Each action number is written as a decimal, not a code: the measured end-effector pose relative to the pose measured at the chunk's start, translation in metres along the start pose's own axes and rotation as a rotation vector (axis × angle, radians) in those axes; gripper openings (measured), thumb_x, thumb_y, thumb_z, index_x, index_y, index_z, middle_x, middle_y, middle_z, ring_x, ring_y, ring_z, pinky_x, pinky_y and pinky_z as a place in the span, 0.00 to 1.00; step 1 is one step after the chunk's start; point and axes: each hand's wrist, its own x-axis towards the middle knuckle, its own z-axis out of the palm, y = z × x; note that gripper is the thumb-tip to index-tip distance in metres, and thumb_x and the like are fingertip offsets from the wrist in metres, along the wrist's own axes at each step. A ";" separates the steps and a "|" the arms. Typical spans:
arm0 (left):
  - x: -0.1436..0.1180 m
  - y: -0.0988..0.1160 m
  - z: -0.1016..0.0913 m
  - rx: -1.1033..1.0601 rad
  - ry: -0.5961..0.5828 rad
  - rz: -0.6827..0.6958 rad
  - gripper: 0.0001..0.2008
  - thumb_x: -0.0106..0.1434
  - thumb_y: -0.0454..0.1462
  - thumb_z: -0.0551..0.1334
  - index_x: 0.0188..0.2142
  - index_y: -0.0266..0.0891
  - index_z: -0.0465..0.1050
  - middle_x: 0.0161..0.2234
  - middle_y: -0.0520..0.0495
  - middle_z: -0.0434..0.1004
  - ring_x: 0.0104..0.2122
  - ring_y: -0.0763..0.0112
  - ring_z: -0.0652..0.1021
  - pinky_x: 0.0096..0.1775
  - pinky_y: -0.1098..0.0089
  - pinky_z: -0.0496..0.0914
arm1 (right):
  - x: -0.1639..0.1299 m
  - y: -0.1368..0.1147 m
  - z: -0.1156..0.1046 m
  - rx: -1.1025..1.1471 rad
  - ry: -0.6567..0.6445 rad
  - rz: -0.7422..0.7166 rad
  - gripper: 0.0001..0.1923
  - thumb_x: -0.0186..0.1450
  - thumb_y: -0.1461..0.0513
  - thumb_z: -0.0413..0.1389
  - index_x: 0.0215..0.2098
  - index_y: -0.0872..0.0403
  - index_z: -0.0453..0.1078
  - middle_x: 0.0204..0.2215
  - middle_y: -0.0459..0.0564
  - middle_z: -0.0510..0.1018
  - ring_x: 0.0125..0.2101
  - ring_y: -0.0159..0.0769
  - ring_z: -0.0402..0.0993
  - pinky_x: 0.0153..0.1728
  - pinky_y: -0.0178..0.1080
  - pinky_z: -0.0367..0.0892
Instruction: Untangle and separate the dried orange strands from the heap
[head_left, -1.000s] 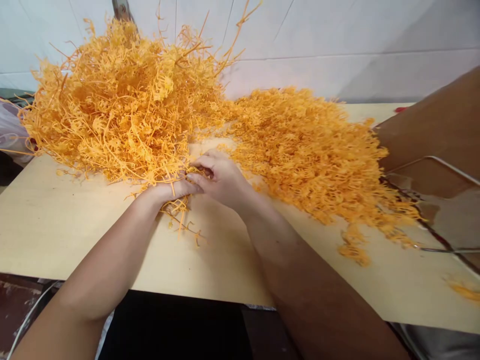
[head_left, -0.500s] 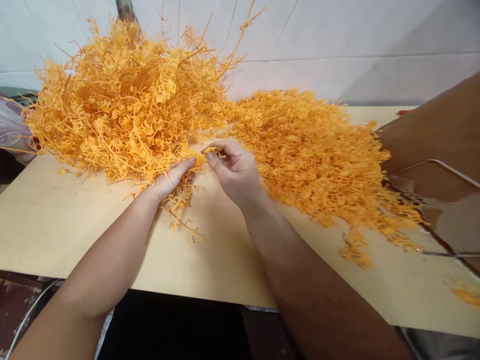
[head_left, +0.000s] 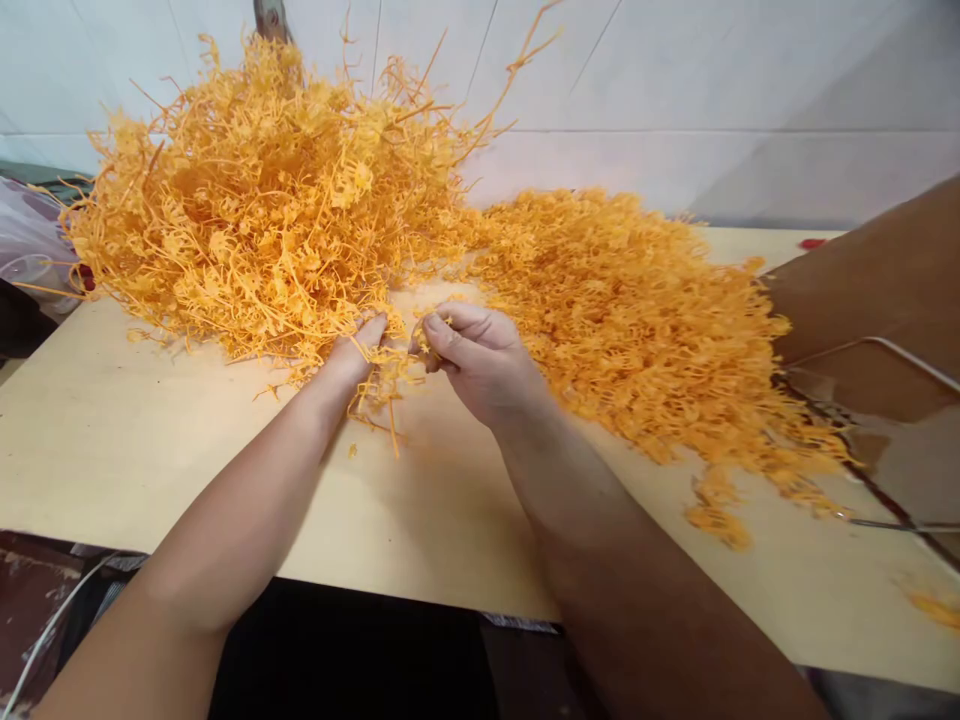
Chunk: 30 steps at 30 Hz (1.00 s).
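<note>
Two bare forearms, no sleeves, no watch, no rings or bands in view. Left hand (head_left: pixel 358 350) and right hand (head_left: pixel 480 360) ungloved, nails short and plain. Near the table (head_left: pixel 112 440) edge, below the arms, dark clothing, with a patch of pale patterned cloth beside the left elbow.

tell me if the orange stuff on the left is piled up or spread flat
Piled up. The left orange heap rises in a loose tangle against the wall, strands sticking up, while the right heap lies lower across the table.
</note>
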 end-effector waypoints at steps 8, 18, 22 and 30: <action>-0.013 0.005 -0.011 -0.020 -0.248 -0.048 0.11 0.55 0.39 0.61 0.37 0.36 0.72 0.30 0.49 0.77 0.24 0.78 0.72 0.29 0.75 0.64 | 0.011 0.021 -0.024 -0.023 0.359 0.005 0.16 0.54 0.50 0.58 0.22 0.53 0.63 0.19 0.41 0.64 0.18 0.22 0.57 0.16 0.29 0.51; -0.013 0.000 -0.011 -0.215 -0.414 -0.009 0.13 0.48 0.35 0.67 0.35 0.36 0.74 0.35 0.47 0.79 0.42 0.68 0.76 0.49 0.67 0.64 | 0.009 0.034 -0.007 -0.512 0.497 -0.238 0.05 0.57 0.60 0.55 0.27 0.53 0.70 0.27 0.47 0.64 0.30 0.31 0.61 0.32 0.36 0.63; -0.015 0.000 -0.006 -0.230 -0.298 -0.022 0.11 0.44 0.30 0.66 0.31 0.34 0.74 0.28 0.50 0.78 0.38 0.68 0.77 0.50 0.64 0.64 | 0.010 0.041 -0.007 -0.548 0.513 -0.187 0.04 0.57 0.62 0.54 0.29 0.55 0.69 0.26 0.46 0.63 0.28 0.30 0.60 0.32 0.36 0.62; -0.019 0.003 -0.002 -0.247 -0.172 -0.063 0.23 0.41 0.25 0.63 0.40 0.36 0.70 0.28 0.52 0.78 0.36 0.69 0.78 0.46 0.65 0.67 | 0.012 0.042 -0.005 -0.137 0.434 -0.073 0.06 0.58 0.59 0.54 0.28 0.53 0.63 0.22 0.43 0.69 0.24 0.28 0.66 0.30 0.35 0.65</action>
